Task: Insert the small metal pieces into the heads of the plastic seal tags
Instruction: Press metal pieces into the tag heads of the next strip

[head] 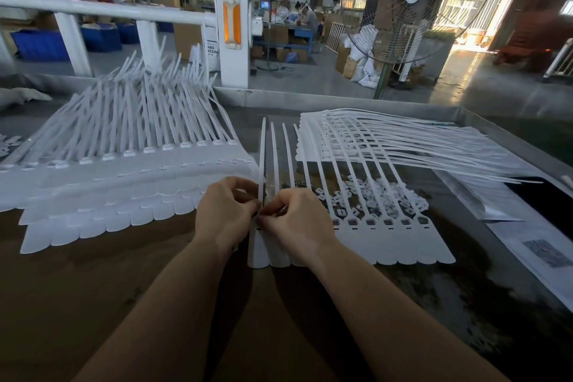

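Note:
A joined strip of white plastic seal tags point(393, 245) lies across the table in front of me, heads in a row and thin tails fanning away. My left hand point(228, 214) and my right hand point(294, 220) meet over the strip's leftmost tags. Both hands have curled fingers pinching at a tag head there; the fingertips hide whatever small piece is between them. Behind my right hand lies a small pile of dark metal pieces point(296, 185). A heap of small white plastic caps point(381, 195) lies under the tails to the right.
A big stack of tag strips point(124, 170) fills the table's left side. Another flat stack of strips point(403, 139) lies at the back right. Printed papers point(533, 245) sit along the right edge. Beyond the table stand a white post point(231, 40) and a floor fan point(412, 9).

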`<state>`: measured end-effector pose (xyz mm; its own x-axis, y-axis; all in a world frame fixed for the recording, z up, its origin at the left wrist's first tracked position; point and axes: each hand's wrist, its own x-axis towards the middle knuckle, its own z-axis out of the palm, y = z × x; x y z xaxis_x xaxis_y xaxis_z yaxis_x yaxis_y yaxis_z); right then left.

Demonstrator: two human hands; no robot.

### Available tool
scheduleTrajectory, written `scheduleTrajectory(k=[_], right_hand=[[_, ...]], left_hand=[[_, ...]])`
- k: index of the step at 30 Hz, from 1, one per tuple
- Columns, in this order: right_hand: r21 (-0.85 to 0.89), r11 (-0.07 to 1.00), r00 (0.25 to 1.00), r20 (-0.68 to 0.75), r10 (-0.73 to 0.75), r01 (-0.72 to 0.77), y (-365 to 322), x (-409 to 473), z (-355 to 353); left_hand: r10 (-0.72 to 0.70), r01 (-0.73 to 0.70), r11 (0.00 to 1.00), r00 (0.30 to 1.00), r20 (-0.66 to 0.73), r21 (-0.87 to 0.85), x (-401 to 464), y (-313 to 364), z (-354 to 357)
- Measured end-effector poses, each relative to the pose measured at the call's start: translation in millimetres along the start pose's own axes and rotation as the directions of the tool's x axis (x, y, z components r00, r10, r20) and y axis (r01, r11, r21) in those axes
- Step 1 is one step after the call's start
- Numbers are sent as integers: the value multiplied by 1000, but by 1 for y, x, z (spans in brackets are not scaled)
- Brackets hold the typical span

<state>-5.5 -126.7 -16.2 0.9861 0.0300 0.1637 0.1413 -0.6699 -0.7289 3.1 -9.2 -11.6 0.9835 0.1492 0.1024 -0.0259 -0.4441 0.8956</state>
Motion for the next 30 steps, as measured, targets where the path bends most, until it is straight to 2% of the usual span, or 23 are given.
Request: scheduleTrajectory(k=[7,14,18,20,23,25,30], right_hand=[[79,995,998,5,57,-57,-2,3,3],[100,990,993,-73,-96,103,0,-5,-9],[-87,993,977,-193,-91,75,10,0,-44],[-230,973,972,-234,-29,-27,20,4,-67],[-483,846,955,-282,94,-225,37,6,-93],[-537,794,946,-288,147,-286,43,3,-102],[-565,772,953,-247,177,-290,41,1,-107]], left_hand=[[-2,1,1000,1000,-17,-17,-1,-2,1],[30,-27,998,998,-51,63,1,-3,6],[34,-32,998,999,-34,61,2,-5,6],[36,-34,998,999,-30,57,2,-6,6],[41,-38,997,998,-42,68,3,-7,7],[40,-36,997,998,-48,74,3,-8,8],[37,-33,996,999,-39,81,2,-10,7]])
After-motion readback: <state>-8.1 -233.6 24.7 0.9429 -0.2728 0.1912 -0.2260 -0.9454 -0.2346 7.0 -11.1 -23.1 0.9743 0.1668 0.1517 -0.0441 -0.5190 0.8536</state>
